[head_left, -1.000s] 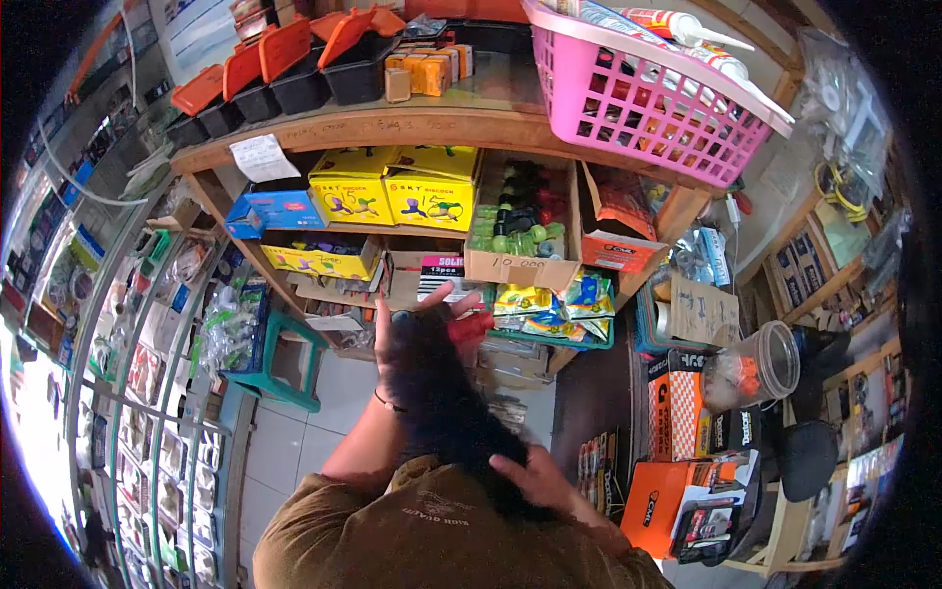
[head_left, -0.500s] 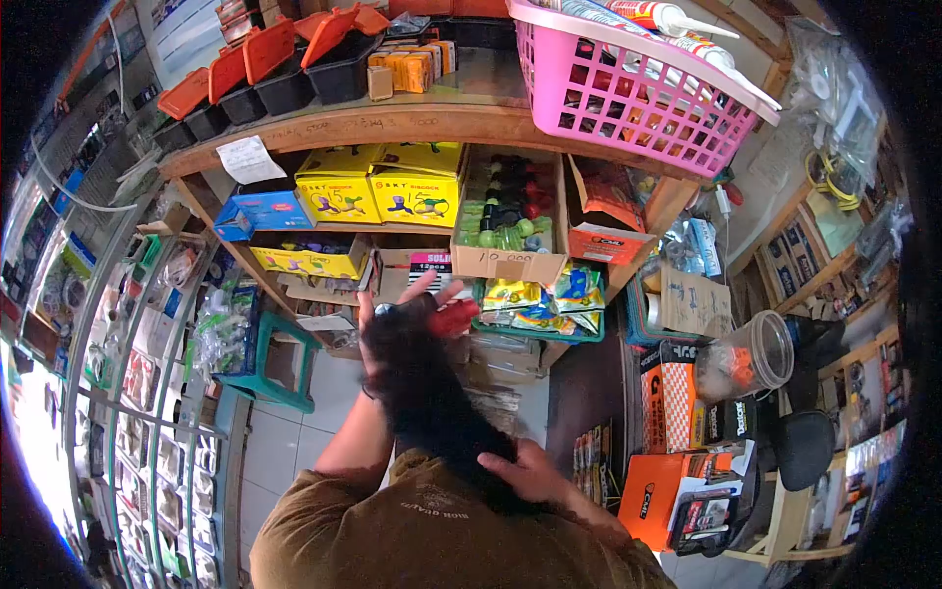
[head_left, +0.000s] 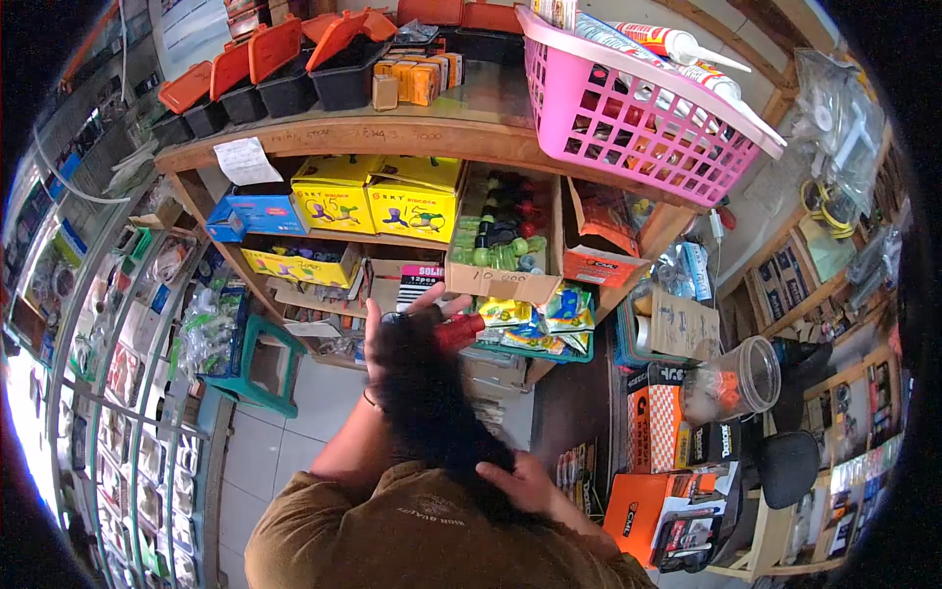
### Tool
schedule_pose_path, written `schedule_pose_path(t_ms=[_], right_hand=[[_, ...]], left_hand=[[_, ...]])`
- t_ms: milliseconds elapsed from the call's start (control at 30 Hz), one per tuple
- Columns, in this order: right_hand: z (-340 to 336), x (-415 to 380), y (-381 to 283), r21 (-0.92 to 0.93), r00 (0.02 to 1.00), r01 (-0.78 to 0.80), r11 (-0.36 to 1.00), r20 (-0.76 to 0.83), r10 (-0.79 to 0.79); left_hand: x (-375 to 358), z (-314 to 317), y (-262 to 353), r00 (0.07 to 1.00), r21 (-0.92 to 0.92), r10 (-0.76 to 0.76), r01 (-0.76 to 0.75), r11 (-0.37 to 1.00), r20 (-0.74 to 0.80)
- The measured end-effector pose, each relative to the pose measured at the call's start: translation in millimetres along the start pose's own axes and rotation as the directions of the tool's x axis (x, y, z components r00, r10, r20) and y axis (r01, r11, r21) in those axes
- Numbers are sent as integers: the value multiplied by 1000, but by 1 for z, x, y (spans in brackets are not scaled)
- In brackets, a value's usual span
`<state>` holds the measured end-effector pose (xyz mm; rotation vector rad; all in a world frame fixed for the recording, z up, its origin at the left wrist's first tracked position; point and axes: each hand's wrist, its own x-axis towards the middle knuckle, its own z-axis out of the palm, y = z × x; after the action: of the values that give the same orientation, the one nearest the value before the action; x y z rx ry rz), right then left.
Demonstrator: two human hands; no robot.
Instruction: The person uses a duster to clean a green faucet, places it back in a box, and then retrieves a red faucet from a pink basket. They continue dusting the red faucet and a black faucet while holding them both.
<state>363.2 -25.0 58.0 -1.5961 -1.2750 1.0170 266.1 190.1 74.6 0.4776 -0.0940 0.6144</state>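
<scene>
A long, dark black, soft-edged thing [head_left: 432,398] stretches diagonally between my hands, in front of my brown shirt [head_left: 412,530]. My left hand [head_left: 376,339] is behind its far end, fingertips spread past it and palm hidden, so the thing rests against that hand. Beside those fingers shows a red piece [head_left: 457,332], partly covered by the black thing. My right hand [head_left: 525,483] is closed on the near end, thumb on top. I cannot tell what kind of thing the black one is. Just beyond my left fingertips are yellow and blue packets [head_left: 535,324] in a green tray.
Ahead, a wooden shelf [head_left: 343,137] holds yellow boxes [head_left: 412,201] and a carton of green and red items [head_left: 505,283]. A pink basket [head_left: 638,118] sits on top. A green stool [head_left: 260,368] stands left; an orange box [head_left: 638,515] and clear jar [head_left: 751,378] are right.
The view has shifted slightly, so the shelf front sits a little lower in it. Both hands keep nearly the same hold on the black thing.
</scene>
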Motion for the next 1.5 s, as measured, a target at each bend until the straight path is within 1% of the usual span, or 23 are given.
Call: schedule_pose_path(t_ms=[33, 133, 267, 333, 367, 400, 467, 500, 533, 667, 733, 767, 800, 867, 933, 1000, 1067, 1133, 1167, 1300, 1400, 1433, 1500], right_hand=[[-6, 1, -3, 0, 978, -210, 978, 15, 210], [-11, 1, 4, 529, 933, -265, 806, -72, 354], [3, 2, 19, 25, 982, 102, 994, -161, -97], [-18, 1, -3, 128, 947, -320, 939, 8, 321], [-14, 2, 3, 508, 940, -216, 834, -121, 318], [-12, 3, 8, 502, 942, -219, 837, -116, 316], [-4, 1, 18, -53, 958, -281, 958, -68, 277], [10, 1, 16, 16, 983, 93, 996, -160, -89], [4, 1, 12, 17, 982, 94, 995, -166, -90], [-19, 1, 12, 395, 935, -300, 868, -59, 350], [-6, 1, 17, -111, 991, -104, 988, -94, 93], [4, 2, 20, -43, 985, 162, 986, -57, -164], [0, 2, 15, -38, 984, 163, 986, -62, -165], [-17, 4, -4, 370, 960, -278, 886, 74, 270], [-13, 7, 4, 452, 941, -314, 835, 31, 336], [10, 11, 33, 43, 966, 239, 970, -111, -233], [-11, 6, -8, 52, 985, 111, 992, 131, -117], [-29, 9, -21, 145, 904, -412, 900, 191, 383], [-26, 7, -17, 359, 887, -459, 813, 132, 443], [10, 4, 21, 47, 997, 38, 998, 70, -42], [-11, 2, 19, 108, 979, -194, 975, 85, 185], [-12, 1, -4, 353, 941, -321, 879, 17, 337], [-6, 2, 14, 165, 960, -281, 946, 48, 276]], left_hand=[[0, 6, -3, 1000, 3, 21, -21, 1000, 4], [-5, 1, -4, 966, 131, 33, 1, 991, -257], [2, -1, -5, 1000, 10, -6, 6, 1000, 19], [2, 7, -5, 987, 45, 15, -8, 999, -159], [2, 3, -4, 983, 160, 47, -18, 987, -176], [2, 6, -5, 983, 158, 55, -27, 987, -177], [1, 14, -7, 977, 7, 37, -37, 999, -210], [2, 8, -5, 998, -60, 4, 0, 998, 61], [3, 5, -3, 1000, -11, 3, -3, 1000, 17], [-2, 0, -4, 975, 201, 72, -29, 979, -208], [1, 9, -7, 962, -56, 70, -87, 995, -264], [-1, -2, -2, 999, -38, 14, -12, 999, 36], [0, -6, -1, 998, -26, 26, -24, 999, 65], [-4, 22, -1, 984, -12, 73, -76, 997, -161], [-8, 7, 3, 980, 186, 102, -70, 980, -170], [-12, 16, 0, 993, -14, 80, -82, 997, -84], [-12, 6, 4, 996, -20, 60, -59, 998, 59], [-15, 19, 1, 963, -22, 121, -130, 991, -241], [-21, -1, 4, 966, 43, 113, -106, 993, -234], [-23, 8, 0, 996, -74, 73, -76, 994, -45], [-25, 14, -6, 976, 44, 135, -129, 991, -171], [-25, 9, -5, 945, 70, 163, -149, 986, -285], [-28, 9, -4, 938, -7, 153, -163, 987, -311]])
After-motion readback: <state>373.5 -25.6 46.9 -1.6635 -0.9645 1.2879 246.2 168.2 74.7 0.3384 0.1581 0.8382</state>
